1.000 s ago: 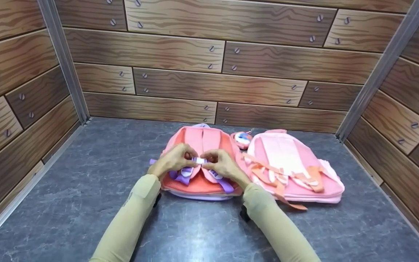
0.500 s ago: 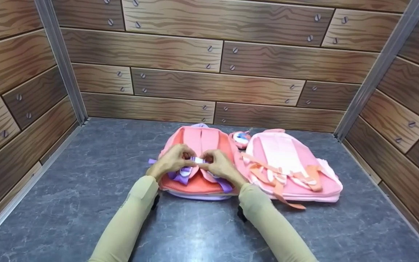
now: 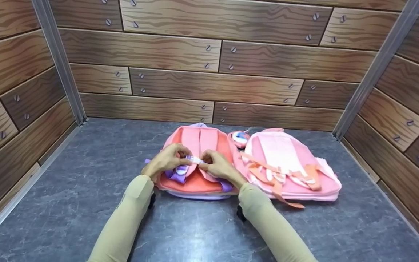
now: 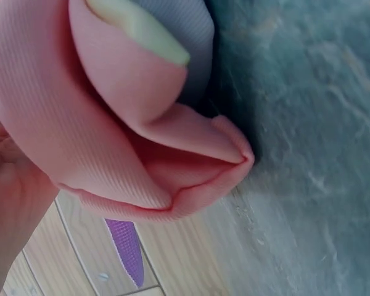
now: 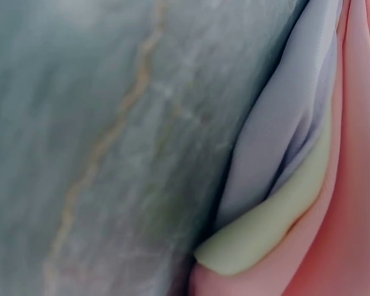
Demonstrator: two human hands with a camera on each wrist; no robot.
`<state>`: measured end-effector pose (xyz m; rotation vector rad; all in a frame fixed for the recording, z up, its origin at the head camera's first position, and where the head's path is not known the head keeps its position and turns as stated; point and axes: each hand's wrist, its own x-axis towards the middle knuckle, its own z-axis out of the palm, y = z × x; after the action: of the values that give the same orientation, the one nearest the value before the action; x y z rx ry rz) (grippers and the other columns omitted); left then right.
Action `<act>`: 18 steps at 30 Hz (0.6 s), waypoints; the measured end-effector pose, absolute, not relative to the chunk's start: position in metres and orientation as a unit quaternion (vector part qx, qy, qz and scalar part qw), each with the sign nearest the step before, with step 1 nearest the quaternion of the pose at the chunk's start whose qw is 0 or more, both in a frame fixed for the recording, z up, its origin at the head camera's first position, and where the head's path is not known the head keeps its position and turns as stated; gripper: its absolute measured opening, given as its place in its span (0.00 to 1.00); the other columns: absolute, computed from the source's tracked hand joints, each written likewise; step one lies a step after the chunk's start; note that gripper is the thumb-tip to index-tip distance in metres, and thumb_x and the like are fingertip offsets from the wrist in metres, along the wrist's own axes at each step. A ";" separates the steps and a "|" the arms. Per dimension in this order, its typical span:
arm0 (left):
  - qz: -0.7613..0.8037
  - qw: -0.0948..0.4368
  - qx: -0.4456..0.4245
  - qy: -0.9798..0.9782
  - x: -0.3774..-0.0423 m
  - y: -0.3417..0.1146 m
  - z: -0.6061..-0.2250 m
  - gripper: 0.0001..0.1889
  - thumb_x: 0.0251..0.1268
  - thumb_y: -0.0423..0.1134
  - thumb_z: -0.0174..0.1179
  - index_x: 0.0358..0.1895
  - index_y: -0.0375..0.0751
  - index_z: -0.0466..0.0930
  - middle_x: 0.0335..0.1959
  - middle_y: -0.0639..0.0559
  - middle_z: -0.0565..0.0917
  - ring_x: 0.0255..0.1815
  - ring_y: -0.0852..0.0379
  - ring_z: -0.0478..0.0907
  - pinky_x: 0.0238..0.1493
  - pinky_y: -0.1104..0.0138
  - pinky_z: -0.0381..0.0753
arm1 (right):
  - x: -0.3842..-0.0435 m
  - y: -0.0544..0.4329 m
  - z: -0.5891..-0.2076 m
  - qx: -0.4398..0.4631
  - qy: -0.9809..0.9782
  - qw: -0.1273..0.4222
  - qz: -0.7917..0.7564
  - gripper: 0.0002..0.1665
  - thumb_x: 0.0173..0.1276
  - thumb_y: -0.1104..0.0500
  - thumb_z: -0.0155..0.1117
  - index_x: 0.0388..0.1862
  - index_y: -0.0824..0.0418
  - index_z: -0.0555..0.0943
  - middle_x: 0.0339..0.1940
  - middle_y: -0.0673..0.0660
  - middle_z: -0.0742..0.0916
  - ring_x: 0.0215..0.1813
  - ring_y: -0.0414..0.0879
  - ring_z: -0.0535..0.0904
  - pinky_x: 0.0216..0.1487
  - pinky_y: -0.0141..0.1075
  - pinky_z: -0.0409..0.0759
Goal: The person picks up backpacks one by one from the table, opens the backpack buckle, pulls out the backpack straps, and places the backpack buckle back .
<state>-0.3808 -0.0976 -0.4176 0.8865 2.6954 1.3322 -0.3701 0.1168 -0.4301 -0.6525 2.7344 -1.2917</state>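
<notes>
A coral backpack lies with its shoulder straps facing up. Over its middle, my left hand pinches one end of a white buckle on a purple strap. My right hand holds the other end between thumb and fingers. Purple webbing hangs below the left hand. In the left wrist view, part of the left hand shows behind a coral side pocket, with a purple strap end beneath. The right wrist view has only the bag's lavender side and pale trim; the right hand is out of it.
A pink backpack with orange straps lies against the coral one on the right. Between their tops sits a small round coral pouch. Wood-patterned walls enclose the dark marbled table at the back and sides.
My left hand has shifted slightly left, and more of the white buckle shows between the hands. The right hand stays nearly in place. The head view has turned a little.
</notes>
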 end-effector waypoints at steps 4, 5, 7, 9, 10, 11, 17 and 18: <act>0.428 0.000 0.275 0.861 -0.379 -0.099 -0.415 0.10 0.59 0.36 0.68 0.43 0.38 0.86 0.34 0.49 0.84 0.35 0.59 0.75 0.38 0.69 0.74 | -0.370 0.117 -0.429 -0.195 0.884 0.025 -0.424 0.09 0.63 0.64 0.66 0.43 0.62 0.79 0.37 0.55 0.86 0.39 0.42 0.80 0.46 0.35 0.78; 0.429 -0.001 0.277 0.860 -0.379 -0.099 -0.415 0.10 0.59 0.35 0.68 0.43 0.37 0.86 0.35 0.48 0.84 0.35 0.59 0.75 0.39 0.69 0.74 | -0.370 0.117 -0.429 -0.194 0.886 0.028 -0.421 0.10 0.63 0.65 0.66 0.43 0.62 0.79 0.38 0.55 0.86 0.40 0.42 0.80 0.47 0.35 0.78; 0.429 -0.003 0.281 0.859 -0.379 -0.098 -0.415 0.10 0.60 0.35 0.67 0.44 0.37 0.85 0.35 0.48 0.84 0.36 0.59 0.75 0.40 0.68 0.74 | -0.370 0.117 -0.429 -0.196 0.887 0.028 -0.418 0.10 0.61 0.66 0.65 0.43 0.61 0.80 0.36 0.53 0.86 0.39 0.41 0.79 0.46 0.34 0.77; 0.432 -0.006 0.281 0.857 -0.379 -0.097 -0.415 0.09 0.59 0.35 0.68 0.43 0.37 0.86 0.34 0.49 0.83 0.36 0.59 0.74 0.40 0.68 0.73 | -0.369 0.117 -0.428 -0.194 0.886 0.028 -0.421 0.10 0.59 0.67 0.65 0.41 0.61 0.81 0.32 0.50 0.84 0.37 0.40 0.77 0.43 0.33 0.75; 0.434 -0.006 0.279 0.857 -0.379 -0.097 -0.416 0.09 0.59 0.35 0.68 0.42 0.38 0.86 0.33 0.50 0.82 0.35 0.60 0.74 0.40 0.69 0.73 | -0.369 0.118 -0.429 -0.191 0.883 0.028 -0.427 0.10 0.58 0.66 0.66 0.40 0.61 0.82 0.31 0.49 0.83 0.36 0.40 0.76 0.42 0.32 0.74; 0.436 -0.006 0.277 0.856 -0.379 -0.096 -0.416 0.08 0.59 0.35 0.68 0.41 0.38 0.86 0.32 0.50 0.82 0.34 0.60 0.73 0.39 0.69 0.72 | -0.369 0.118 -0.429 -0.184 0.880 0.028 -0.436 0.09 0.58 0.66 0.67 0.39 0.61 0.82 0.29 0.48 0.82 0.34 0.39 0.74 0.40 0.32 0.72; 0.439 -0.011 0.262 0.860 -0.378 -0.094 -0.418 0.08 0.57 0.37 0.70 0.40 0.40 0.86 0.30 0.52 0.81 0.34 0.58 0.74 0.37 0.68 0.72 | -0.370 0.121 -0.431 -0.155 0.857 0.021 -0.492 0.10 0.60 0.64 0.69 0.40 0.66 0.84 0.34 0.53 0.85 0.35 0.38 0.75 0.40 0.28 0.73; 0.436 -0.012 0.260 0.861 -0.378 -0.093 -0.418 0.08 0.57 0.37 0.70 0.40 0.41 0.86 0.30 0.52 0.81 0.34 0.58 0.74 0.38 0.68 0.72 | -0.370 0.121 -0.431 -0.153 0.854 0.022 -0.497 0.10 0.61 0.64 0.69 0.41 0.67 0.84 0.36 0.54 0.87 0.35 0.38 0.76 0.41 0.28 0.74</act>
<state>-0.3780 -0.0932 -0.4179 0.8222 2.7262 1.3814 -0.3703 0.1214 -0.4305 -0.4745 2.6463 -1.5404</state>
